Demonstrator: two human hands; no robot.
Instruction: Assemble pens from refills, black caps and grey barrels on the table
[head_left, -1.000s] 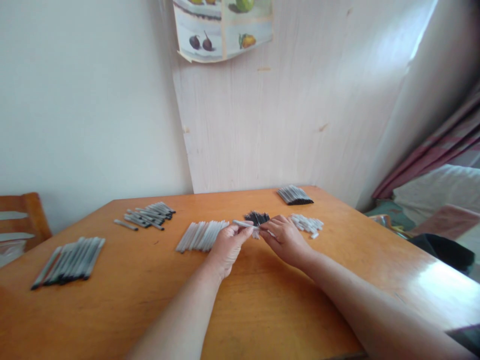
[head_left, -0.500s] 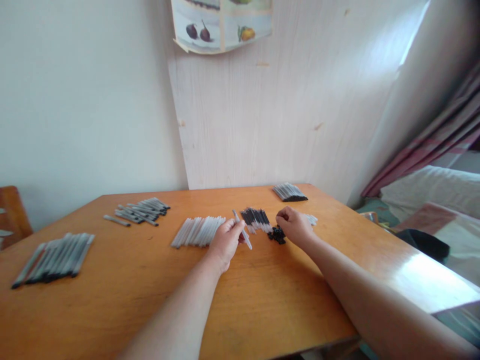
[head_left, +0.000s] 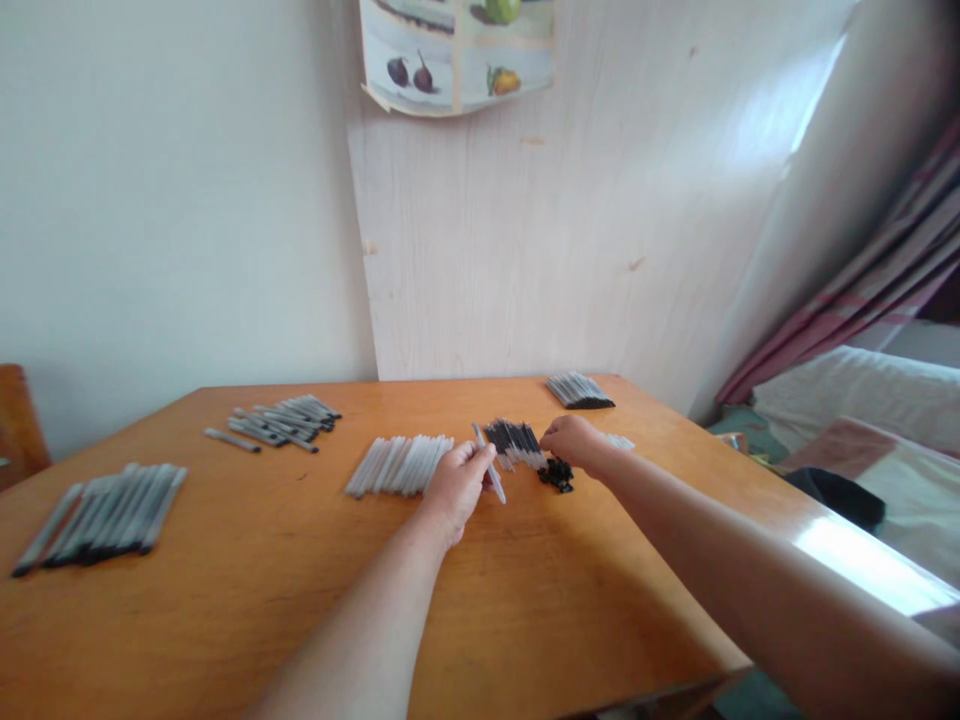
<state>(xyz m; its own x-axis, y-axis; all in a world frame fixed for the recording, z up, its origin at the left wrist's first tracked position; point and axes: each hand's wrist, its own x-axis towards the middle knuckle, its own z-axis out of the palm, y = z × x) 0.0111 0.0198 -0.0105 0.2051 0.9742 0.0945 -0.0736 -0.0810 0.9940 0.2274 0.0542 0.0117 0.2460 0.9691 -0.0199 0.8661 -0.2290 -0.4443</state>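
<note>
My left hand is closed around a slim whitish pen barrel, which tilts with its lower end toward me. Beside that hand, on its left, lies a row of translucent pen barrels. My right hand has its fingers drawn together at the right end of a bunch of dark ink refills. Whether anything is between those fingertips is hidden. Just below the right hand sits a small heap of black pen caps. Some white pieces show partly behind the right wrist.
On the wooden table, black-ended pens lie in a front-left row, a loose back-left pile and a back-right stack. A wall stands behind the table. At right is a bed with a dark object.
My right hand has moved left, from above the black caps to the ink refills. My left hand keeps its hold on the pen barrel. The view has shifted slightly.
</note>
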